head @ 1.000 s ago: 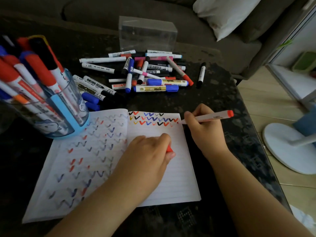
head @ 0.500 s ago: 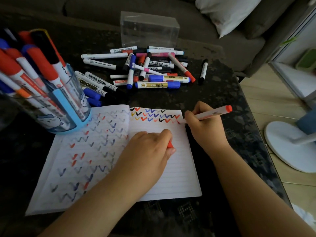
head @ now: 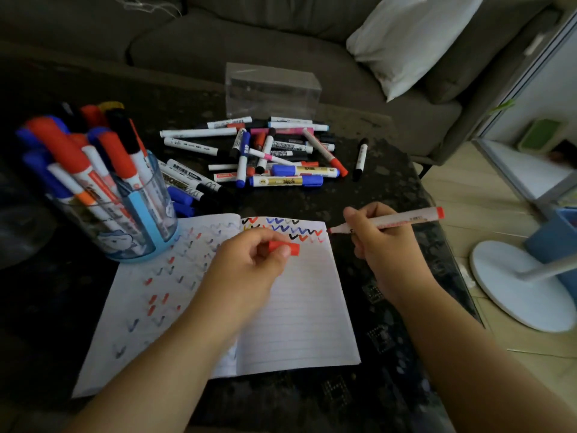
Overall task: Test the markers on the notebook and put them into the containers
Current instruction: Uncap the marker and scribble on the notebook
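Observation:
An open lined notebook [head: 296, 323] lies on the dark table, its top rows filled with red, blue and black zigzags. My right hand [head: 384, 245] grips an uncapped red marker [head: 402, 220], tip at the right edge of the page. Over the right page, my left hand [head: 249, 264] pinches the marker's red cap [head: 285, 247]. A clear cup with a blue base [head: 146, 220], packed with capped markers, stands at the notebook's upper left. A pile of loose markers [head: 265, 154] lies behind the notebook.
A clear plastic box [head: 271, 89] stands behind the marker pile. A grey sofa with a white pillow [head: 412, 42] lies beyond the table. To the right, off the table's edge, a white round fan base [head: 518, 285] sits on the wooden floor.
My left hand has lifted slightly and turned, so the red cap now shows between its fingers. The right hand's marker tip sits beside a fresh red zigzag at the row's end.

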